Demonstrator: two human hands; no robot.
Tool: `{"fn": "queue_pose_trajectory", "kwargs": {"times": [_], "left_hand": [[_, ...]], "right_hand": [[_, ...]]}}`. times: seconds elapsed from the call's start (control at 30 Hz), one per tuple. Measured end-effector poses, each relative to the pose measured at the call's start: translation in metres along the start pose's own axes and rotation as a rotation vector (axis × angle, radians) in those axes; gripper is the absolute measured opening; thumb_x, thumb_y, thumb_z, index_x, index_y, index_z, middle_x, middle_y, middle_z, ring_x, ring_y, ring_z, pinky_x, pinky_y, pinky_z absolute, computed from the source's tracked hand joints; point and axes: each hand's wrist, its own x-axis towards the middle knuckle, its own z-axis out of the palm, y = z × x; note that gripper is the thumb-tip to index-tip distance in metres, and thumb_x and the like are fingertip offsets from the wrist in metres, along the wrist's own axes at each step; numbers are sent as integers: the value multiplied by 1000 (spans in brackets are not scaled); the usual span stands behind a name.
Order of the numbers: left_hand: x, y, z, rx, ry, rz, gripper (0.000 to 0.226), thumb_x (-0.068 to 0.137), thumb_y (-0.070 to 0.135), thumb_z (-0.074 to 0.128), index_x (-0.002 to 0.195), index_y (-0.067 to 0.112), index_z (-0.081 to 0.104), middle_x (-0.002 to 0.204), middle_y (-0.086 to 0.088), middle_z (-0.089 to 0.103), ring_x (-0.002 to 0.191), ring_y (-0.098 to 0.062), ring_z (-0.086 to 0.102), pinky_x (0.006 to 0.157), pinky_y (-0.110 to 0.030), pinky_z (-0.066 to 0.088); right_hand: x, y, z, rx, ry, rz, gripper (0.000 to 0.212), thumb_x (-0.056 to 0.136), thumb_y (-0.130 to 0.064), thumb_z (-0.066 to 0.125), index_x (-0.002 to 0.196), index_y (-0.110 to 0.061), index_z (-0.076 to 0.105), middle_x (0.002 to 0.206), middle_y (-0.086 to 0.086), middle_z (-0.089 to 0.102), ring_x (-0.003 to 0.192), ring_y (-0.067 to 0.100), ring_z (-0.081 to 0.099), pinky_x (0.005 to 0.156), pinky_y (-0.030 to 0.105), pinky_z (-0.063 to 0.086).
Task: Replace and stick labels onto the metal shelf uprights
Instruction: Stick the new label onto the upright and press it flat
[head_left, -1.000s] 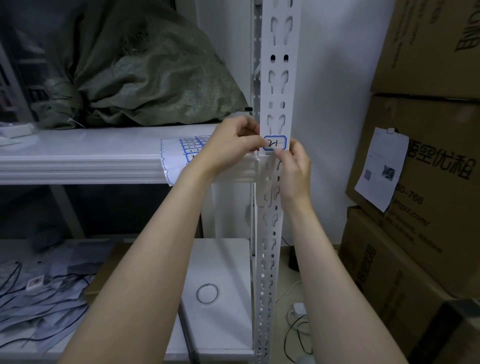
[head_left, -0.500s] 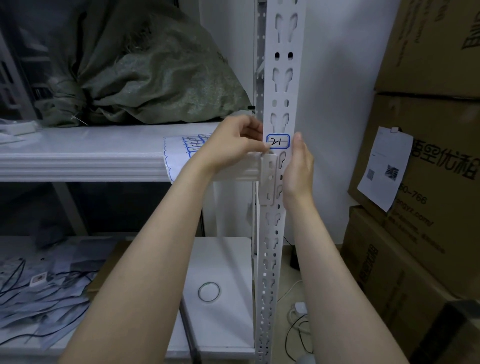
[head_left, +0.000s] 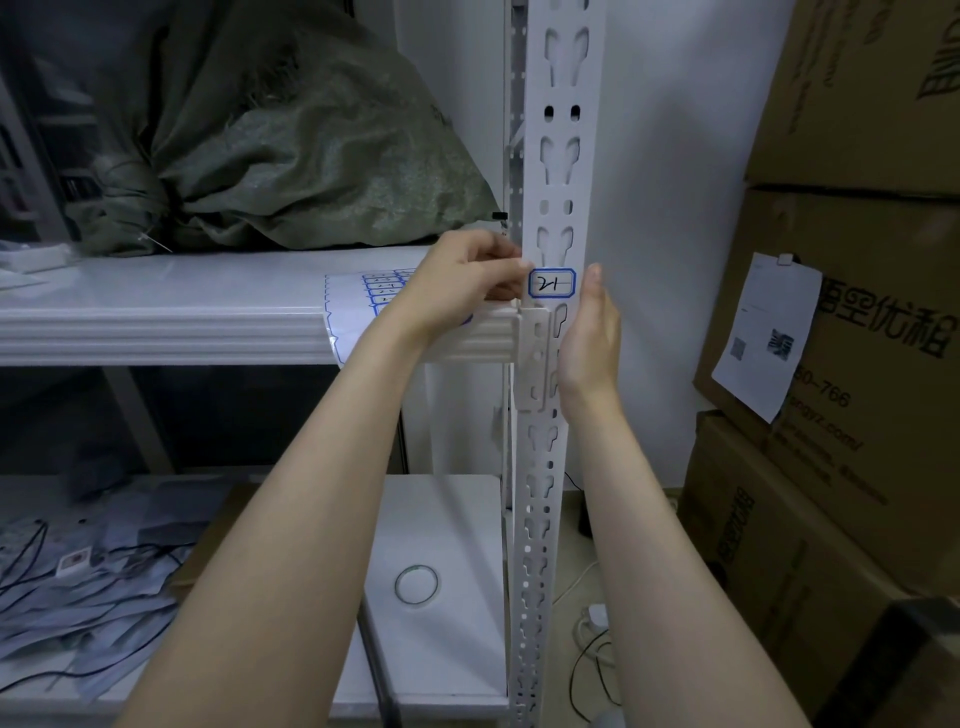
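Observation:
A white perforated metal upright (head_left: 558, 156) runs top to bottom through the middle of the head view. A small white label with a blue border and handwritten "21" (head_left: 551, 283) sits flat on it, just above the shelf joint. My left hand (head_left: 467, 283) is curled with its fingertips at the label's left edge. My right hand (head_left: 592, 332) is held flat and edge-on against the upright's right side, fingers straight and empty. A sheet of blue-bordered labels (head_left: 382, 291) lies on the white shelf (head_left: 156, 317), partly hidden by my left hand.
A green woven sack (head_left: 291, 156) fills the shelf top. Stacked cardboard boxes (head_left: 857, 364) stand at the right, one with a paper slip. Below lie a white box with a tape ring (head_left: 415, 584) and loose papers and cables (head_left: 78, 597).
My right hand has left the label's right edge and opened out flat beside the upright. The left hand stays at the label's left edge. The view shifted slightly.

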Motion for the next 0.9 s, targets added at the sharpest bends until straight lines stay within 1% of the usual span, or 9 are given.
{"fn": "queue_pose_trajectory", "kwargs": {"times": [0.1,0.17,0.33,0.4,0.47,0.57,0.7,0.8,0.9], "left_hand": [[0,-1,-1,113,-15,29,36,78,9,78,109,-1,63,99,-13,72,87,-18,69,83,-26,57],[-1,-1,-2,131,-26,26,37,76,6,79,109,-1,63,98,-12,73,88,-17,70,82,-25,57],[-2,2,0,-2,-35,4,16,93,4,59,105,-6,62,91,-13,68,74,-11,65,76,-21,54],[-1,3,0,-57,-32,-17,13,98,6,50,97,-1,62,84,-9,66,67,-8,64,72,-21,54],[0,4,0,-65,-30,-23,14,98,5,48,96,1,62,82,-8,65,67,-8,64,73,-23,54],[-1,3,0,3,-18,-13,12,91,6,60,100,-1,63,88,-9,67,73,-11,66,78,-25,55],[-3,1,0,105,-18,-6,36,73,13,76,105,2,64,99,-14,73,93,-22,71,88,-34,56],[-2,3,1,79,10,-17,27,82,6,72,107,-2,63,96,-16,71,85,-20,69,85,-30,57],[-3,6,3,-24,13,-28,9,93,8,59,92,3,65,78,-5,65,68,-9,63,76,-24,55]], "right_hand": [[-1,-2,-2,-7,-4,6,30,83,-41,48,91,-17,64,97,2,70,94,17,64,88,40,49],[-3,-3,-3,-11,-36,6,29,77,-30,55,96,-10,63,99,5,70,94,18,64,86,38,50],[-5,-7,-4,-46,-64,-22,29,70,-25,58,96,-12,62,88,-2,67,77,6,60,69,22,49],[-4,-6,-4,-56,-58,-7,26,71,-24,58,95,-15,62,88,-2,68,78,8,61,70,22,49],[-4,-5,-3,-28,-40,10,25,76,-29,56,95,-14,63,94,0,69,87,12,63,78,29,50],[-4,-5,-3,14,-30,18,29,81,-33,52,95,-10,63,92,0,68,86,10,61,78,27,47],[-3,-2,-2,4,-13,17,29,79,-34,52,93,-11,64,93,3,70,88,16,63,82,33,48],[-3,-4,1,32,12,14,52,82,-56,43,93,-11,65,95,9,69,94,26,64,87,41,48],[-4,-5,1,37,7,18,54,82,-59,40,95,-13,66,98,11,69,96,28,63,88,45,49]]}}
